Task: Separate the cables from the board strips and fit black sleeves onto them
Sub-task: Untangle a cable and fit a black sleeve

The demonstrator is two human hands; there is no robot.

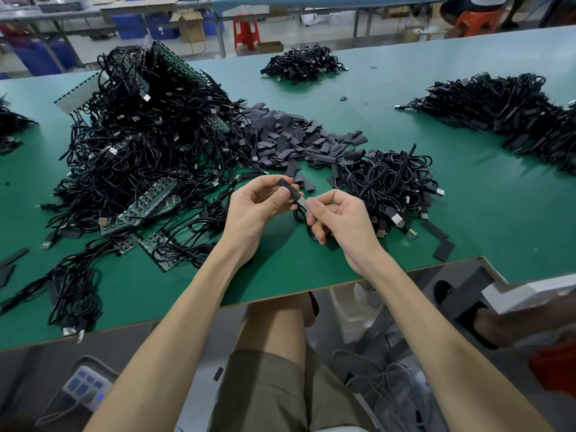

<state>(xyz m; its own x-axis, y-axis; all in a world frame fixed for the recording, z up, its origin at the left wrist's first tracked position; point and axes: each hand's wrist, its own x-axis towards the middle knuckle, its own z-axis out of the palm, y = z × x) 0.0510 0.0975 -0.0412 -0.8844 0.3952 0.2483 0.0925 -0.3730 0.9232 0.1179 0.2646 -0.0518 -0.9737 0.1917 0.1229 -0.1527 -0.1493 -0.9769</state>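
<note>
My left hand [260, 202] pinched a short black flat sleeve [288, 190] between thumb and fingers. My right hand [338, 218] gripped the silver metal plug [301, 203] of a thin black cable [307, 227], its tip touching the sleeve's lower end, above the green bench [467, 194]. Loose black sleeves pile [299, 138] lay just behind the hands. Tangled heap of black cables on green board strips [140, 145] sat left; a small coiled cable pile [392, 185] sat right.
</note>
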